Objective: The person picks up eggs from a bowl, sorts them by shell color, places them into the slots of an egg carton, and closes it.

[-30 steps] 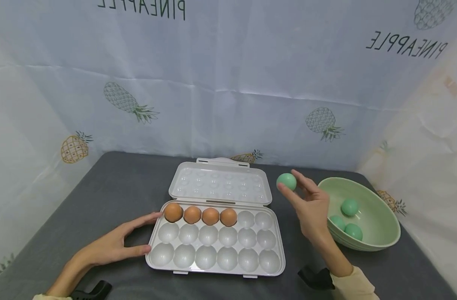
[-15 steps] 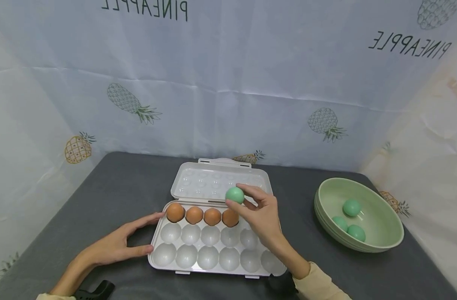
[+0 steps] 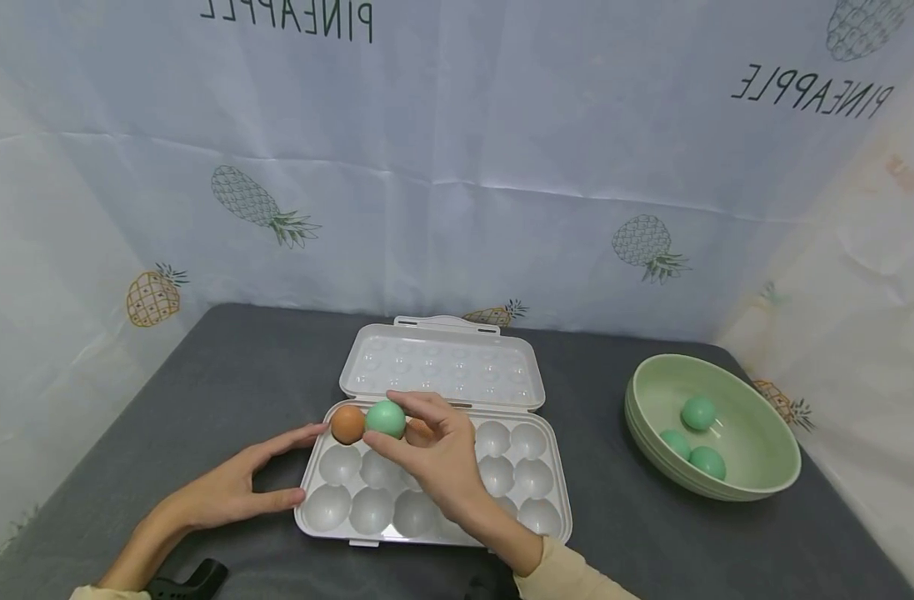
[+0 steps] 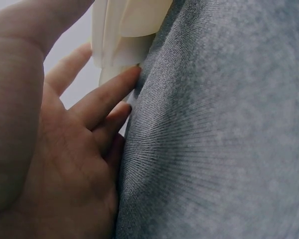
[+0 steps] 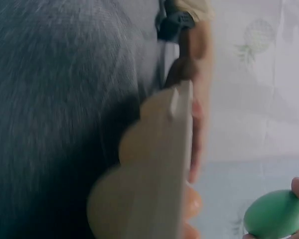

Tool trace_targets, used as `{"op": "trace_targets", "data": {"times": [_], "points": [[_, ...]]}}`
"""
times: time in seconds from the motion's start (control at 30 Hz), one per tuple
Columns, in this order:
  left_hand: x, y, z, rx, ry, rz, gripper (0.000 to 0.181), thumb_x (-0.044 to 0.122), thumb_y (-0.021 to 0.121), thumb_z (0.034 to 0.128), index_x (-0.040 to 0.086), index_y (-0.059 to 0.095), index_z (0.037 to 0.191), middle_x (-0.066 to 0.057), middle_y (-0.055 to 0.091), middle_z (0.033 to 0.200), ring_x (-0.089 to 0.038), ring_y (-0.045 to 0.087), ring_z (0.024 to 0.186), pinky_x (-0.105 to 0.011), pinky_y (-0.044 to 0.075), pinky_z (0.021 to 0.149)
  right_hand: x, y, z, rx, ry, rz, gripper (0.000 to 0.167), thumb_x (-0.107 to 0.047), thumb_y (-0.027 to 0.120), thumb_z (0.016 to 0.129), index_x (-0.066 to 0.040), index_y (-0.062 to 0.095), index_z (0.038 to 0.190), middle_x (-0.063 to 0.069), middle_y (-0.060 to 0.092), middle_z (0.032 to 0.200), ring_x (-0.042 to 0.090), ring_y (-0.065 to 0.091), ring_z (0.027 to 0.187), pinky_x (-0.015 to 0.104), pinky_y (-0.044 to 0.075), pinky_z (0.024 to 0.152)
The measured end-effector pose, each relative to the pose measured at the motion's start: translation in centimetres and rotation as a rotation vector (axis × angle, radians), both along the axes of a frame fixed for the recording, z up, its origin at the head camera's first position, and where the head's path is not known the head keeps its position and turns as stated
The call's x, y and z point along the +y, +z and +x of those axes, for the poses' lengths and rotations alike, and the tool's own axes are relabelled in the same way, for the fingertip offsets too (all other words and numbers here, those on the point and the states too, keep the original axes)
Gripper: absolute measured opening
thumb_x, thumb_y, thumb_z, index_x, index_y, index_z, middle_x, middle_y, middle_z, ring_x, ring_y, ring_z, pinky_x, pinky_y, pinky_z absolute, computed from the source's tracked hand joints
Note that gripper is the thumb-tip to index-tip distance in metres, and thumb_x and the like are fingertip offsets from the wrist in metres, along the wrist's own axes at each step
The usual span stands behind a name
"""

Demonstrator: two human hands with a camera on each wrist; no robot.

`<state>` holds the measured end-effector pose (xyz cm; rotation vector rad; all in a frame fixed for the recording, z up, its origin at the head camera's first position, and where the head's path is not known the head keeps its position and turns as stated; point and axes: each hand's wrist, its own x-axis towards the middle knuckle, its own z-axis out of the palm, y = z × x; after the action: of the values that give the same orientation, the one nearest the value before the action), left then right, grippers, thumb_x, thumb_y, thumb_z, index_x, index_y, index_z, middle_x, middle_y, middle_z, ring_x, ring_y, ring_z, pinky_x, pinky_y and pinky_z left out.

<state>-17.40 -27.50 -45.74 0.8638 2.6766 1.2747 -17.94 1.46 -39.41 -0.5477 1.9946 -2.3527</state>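
A white plastic egg tray lies in the head view with its lid folded back. My right hand pinches a green egg between thumb and fingers, over the second spot of the back row. One orange egg sits in the back left cup; the others in that row are mostly hidden behind my right hand. My left hand rests at the tray's left edge, fingers extended and thumb apart. In the right wrist view, the green egg is right of the tray side.
A light green bowl stands at the right on the dark grey tablecloth, with several green eggs inside. Behind the table hangs a pineapple-print curtain.
My right hand has carried the green egg from beside the bowl leftward over the tray, down to the back row's left part. My left hand stays at the tray's edge.
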Motion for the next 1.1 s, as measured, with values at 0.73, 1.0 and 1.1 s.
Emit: {"op": "trace_targets", "data": {"times": [0.73, 1.0, 1.1], "points": [[-0.1, 0.1, -0.3, -0.029, -0.014, 0.005, 0.071, 0.02, 0.074, 0.0941, 0.031, 0.041, 0.156, 0.015, 0.049, 0.155, 0.016, 0.041, 0.135, -0.014, 0.041, 0.104, -3.8, -3.5, -0.3, 0.055, 0.01, 0.105, 0.045, -0.004, 0.085, 0.081, 0.0, 0.073, 0.123, 0.016, 0.065, 0.126, 0.007, 0.062, 0.117, 0.021, 0.05, 0.105], [-0.1, 0.1, -0.2, -0.015, -0.011, -0.009, 0.071, 0.02, 0.074, 0.0938, 0.031, 0.041, 0.156, 0.011, 0.05, 0.154, 0.015, 0.042, 0.135, -0.015, 0.042, 0.104, -3.7, -4.3, -0.3, 0.108, 0.027, 0.171, 0.04, -0.007, 0.087, 0.079, -0.001, 0.076, 0.117, 0.017, 0.07, 0.115, 0.0, 0.061, 0.104, 0.018, 0.054, 0.097], [-0.1, 0.1, -0.2, -0.014, -0.009, -0.013, 0.071, 0.02, 0.074, 0.0938, 0.03, 0.041, 0.156, 0.008, 0.051, 0.154, 0.015, 0.042, 0.135, -0.016, 0.042, 0.103, -3.7, -4.5, -0.2, 0.15, 0.039, 0.222, 0.038, -0.009, 0.088, 0.079, -0.004, 0.078, 0.115, 0.014, 0.073, 0.111, 0.003, 0.061, 0.103, 0.019, 0.056, 0.094]]}}
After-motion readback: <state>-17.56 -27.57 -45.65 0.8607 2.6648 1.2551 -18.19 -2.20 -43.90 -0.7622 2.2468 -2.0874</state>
